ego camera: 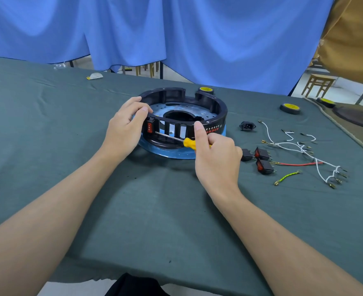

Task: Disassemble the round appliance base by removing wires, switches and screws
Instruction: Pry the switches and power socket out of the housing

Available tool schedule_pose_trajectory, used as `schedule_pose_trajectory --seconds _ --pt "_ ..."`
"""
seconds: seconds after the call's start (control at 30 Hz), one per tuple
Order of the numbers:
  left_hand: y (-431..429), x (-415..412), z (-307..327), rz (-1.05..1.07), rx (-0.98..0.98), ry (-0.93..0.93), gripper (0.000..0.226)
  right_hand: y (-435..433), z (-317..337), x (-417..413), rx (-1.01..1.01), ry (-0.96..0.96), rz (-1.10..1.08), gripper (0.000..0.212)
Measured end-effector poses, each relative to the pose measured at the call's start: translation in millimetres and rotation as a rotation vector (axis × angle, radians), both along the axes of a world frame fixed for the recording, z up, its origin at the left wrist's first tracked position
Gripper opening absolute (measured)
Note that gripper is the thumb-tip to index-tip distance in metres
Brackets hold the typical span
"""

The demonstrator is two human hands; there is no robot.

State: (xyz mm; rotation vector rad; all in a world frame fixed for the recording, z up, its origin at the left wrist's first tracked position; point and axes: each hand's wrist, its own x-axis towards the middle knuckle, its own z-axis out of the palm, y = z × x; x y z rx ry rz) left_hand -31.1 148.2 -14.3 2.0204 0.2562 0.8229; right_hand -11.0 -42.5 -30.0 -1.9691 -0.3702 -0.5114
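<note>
The round black appliance base point(214, 104) stands on a blue disc point(172, 153) at the middle of the table. A red rocker switch point(150, 127) still sits in its front wall at the left. My left hand point(126, 127) grips the left rim, thumb over the top edge just above that switch. My right hand point(216, 159) holds a yellow-handled screwdriver point(189, 143); its metal shaft point(168, 136) lies across the front wall with the tip beside the red switch. My right thumb points up against the rim.
To the right lie removed parts: three rocker switches point(261, 160), a black power socket point(247, 126), white wires point(302, 149), a red wire point(298, 164) and a green-yellow wire point(287, 177). Black-and-yellow round feet point(289, 107) sit farther back. Blue curtain behind; another person at far right.
</note>
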Motion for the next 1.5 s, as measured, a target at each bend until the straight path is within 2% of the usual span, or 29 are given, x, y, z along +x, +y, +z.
schedule_pose_trajectory --seconds 0.17,0.4,0.57,0.73,0.83,0.93,1.07,1.3,1.5 --pt "1 -1 1 0.013 -0.020 0.010 0.030 2 2 3 0.010 0.024 0.031 0.063" --pt "0 -2 4 0.002 -0.077 0.026 0.030 4 14 18 0.210 0.273 0.024 0.073" --pt "-1 -2 6 0.016 -0.099 0.033 0.027 9 23 25 0.248 0.404 -0.025 0.058" --pt "-1 -2 1 0.010 -0.078 0.019 0.029 5 26 29 0.255 0.545 0.032 0.051" --pt "0 0 0 0.010 -0.067 -0.007 0.032 2 25 25 0.293 0.509 0.009 0.055" --pt "0 0 0 0.013 -0.065 -0.019 0.031 5 20 18 0.271 0.372 -0.049 0.063" --pt "1 0 0 -0.002 -0.070 -0.031 0.029 6 18 11 0.226 0.250 -0.024 0.069" --pt "0 0 0 -0.008 -0.079 -0.034 0.029 4 18 6 0.107 0.190 0.079 0.071" --pt "2 -2 0 -0.035 -0.076 -0.032 0.025 1 22 6 0.166 0.191 0.057 0.075"
